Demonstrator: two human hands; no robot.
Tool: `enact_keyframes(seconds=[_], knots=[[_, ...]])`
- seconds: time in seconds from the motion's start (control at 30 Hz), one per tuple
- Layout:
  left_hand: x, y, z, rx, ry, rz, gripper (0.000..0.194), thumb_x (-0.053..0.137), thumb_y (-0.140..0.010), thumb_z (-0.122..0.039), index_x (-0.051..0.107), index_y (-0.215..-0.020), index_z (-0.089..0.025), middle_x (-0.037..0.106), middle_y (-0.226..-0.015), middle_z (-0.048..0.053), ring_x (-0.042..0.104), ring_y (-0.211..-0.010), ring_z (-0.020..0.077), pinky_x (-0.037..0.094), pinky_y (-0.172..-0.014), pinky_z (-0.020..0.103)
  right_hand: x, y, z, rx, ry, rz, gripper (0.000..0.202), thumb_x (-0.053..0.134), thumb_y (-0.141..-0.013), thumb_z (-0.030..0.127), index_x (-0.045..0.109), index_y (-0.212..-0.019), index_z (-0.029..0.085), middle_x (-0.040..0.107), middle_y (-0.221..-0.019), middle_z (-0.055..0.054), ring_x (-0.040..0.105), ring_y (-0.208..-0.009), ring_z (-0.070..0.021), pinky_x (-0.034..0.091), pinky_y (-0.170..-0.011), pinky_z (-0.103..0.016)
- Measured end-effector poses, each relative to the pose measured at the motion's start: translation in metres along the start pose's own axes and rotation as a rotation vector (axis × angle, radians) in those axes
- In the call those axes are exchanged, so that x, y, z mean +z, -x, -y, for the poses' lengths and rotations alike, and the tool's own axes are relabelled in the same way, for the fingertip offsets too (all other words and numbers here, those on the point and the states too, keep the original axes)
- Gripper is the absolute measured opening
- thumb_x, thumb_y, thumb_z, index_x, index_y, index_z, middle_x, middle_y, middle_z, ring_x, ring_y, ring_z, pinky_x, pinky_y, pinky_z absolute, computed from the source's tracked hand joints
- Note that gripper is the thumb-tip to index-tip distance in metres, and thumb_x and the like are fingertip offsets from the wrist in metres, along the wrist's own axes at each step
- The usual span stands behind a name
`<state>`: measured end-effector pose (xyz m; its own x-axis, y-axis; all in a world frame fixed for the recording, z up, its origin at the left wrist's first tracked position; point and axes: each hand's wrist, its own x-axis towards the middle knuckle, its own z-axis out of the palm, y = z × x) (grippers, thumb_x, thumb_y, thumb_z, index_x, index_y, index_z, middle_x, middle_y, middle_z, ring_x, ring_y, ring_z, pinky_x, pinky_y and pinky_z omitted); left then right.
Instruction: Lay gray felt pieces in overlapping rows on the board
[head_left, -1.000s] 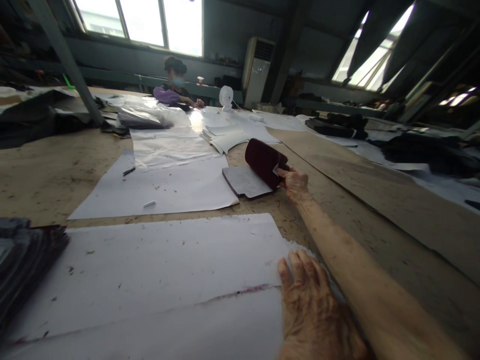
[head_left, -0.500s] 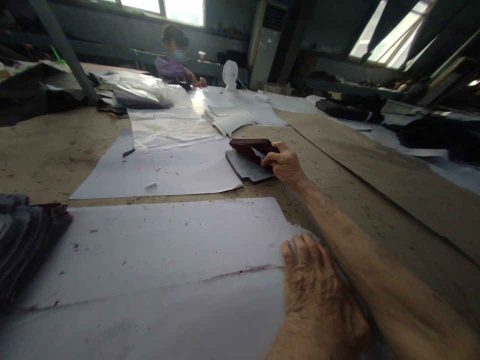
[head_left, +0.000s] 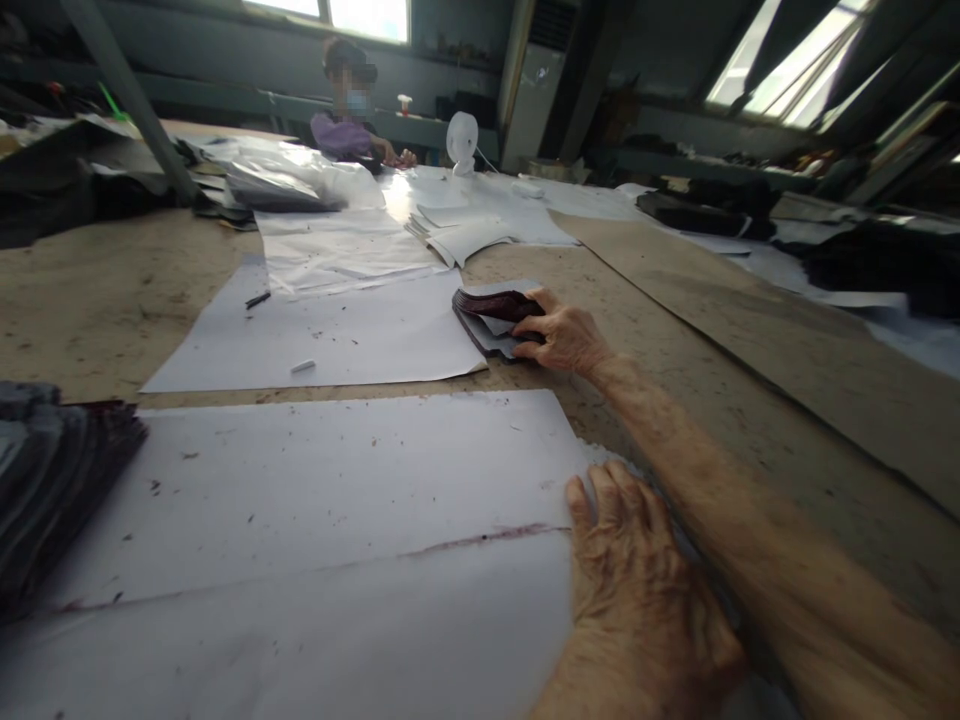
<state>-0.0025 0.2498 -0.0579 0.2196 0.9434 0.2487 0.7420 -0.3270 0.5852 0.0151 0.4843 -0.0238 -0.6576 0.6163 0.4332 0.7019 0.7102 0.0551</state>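
Head view: maroon layers (head_left: 491, 304) now lower, stack (head_left: 480, 333) nearly closed; our right hand (head_left: 568, 337) pinches them, left hand (head_left: 637, 565) lies flat.

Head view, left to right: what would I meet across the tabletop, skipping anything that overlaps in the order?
Layered dark stack → small dark strip → white stick → maroon piece → left hand → dark pile.
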Motion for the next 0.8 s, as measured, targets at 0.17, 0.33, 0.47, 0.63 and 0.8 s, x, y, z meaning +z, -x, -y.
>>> enact_keyframes(seconds=[0.17, 0.33, 0.47, 0.63, 0.8], knots=[[-0.001, 0.000, 0.000, 0.002, -0.014, 0.004, 0.063, 0.031, -0.082, -0.038, 0.030, -0.131, 0.002, 0.030, -0.137, 0.025, 0.020, -0.128, 0.0382, 0.015, -0.105, 0.053, -0.001, -0.004, 0.007, -0.004, 0.071, 0.063, 0.013, 0.058, -0.071, 0.025, 0.071, -0.074, 0.021, 0.055, -0.115, -0.004, 0.058, -0.086, -0.0213, 0.045, -0.063, -0.030], [-0.001, 0.000, 0.000, -0.004, -0.005, 0.015, 0.064, 0.032, -0.081, -0.038, 0.029, -0.131, 0.002, 0.030, -0.137, 0.025, 0.021, -0.128, 0.0384, 0.014, -0.106, 0.053, 0.002, -0.006, 0.011, -0.018, 0.080, 0.084, 0.021, 0.048, -0.073, 0.018, 0.069, -0.073, 0.017, 0.054, -0.115, -0.009, 0.053, -0.095, -0.0259, 0.041, -0.060, -0.032], [0.002, 0.001, 0.000, 0.009, 0.006, 0.003, 0.064, 0.031, -0.082, -0.039, 0.029, -0.131, 0.002, 0.030, -0.136, 0.026, 0.022, -0.127, 0.0397, 0.015, -0.105, 0.054, 0.007, -0.006, 0.012, 0.003, 0.000, 0.056, 0.020, 0.047, -0.069, 0.016, 0.067, -0.073, 0.015, 0.054, -0.116, -0.011, 0.050, -0.101, -0.0288, 0.040, -0.064, -0.034], [0.003, 0.001, -0.001, 0.003, 0.042, 0.006, 0.063, 0.032, -0.082, -0.036, 0.029, -0.132, 0.004, 0.027, -0.138, 0.028, 0.018, -0.128, 0.0413, 0.013, -0.105, 0.055, 0.010, -0.008, 0.002, 0.177, -0.219, -0.080, 0.015, 0.052, -0.062, 0.015, 0.066, -0.066, 0.015, 0.057, -0.110, -0.009, 0.055, -0.086, -0.0246, 0.040, -0.068, -0.035], [0.001, -0.002, 0.000, -0.012, 0.130, 0.059, 0.066, 0.036, -0.081, -0.035, 0.028, -0.132, 0.006, 0.023, -0.139, 0.031, 0.014, -0.130, 0.0424, 0.011, -0.105, 0.057, 0.006, -0.008, -0.023, 0.362, -0.571, -0.235, 0.011, 0.055, -0.062, 0.015, 0.065, -0.060, 0.018, 0.061, -0.084, -0.001, 0.055, -0.082, -0.0171, 0.041, -0.075, -0.030]])
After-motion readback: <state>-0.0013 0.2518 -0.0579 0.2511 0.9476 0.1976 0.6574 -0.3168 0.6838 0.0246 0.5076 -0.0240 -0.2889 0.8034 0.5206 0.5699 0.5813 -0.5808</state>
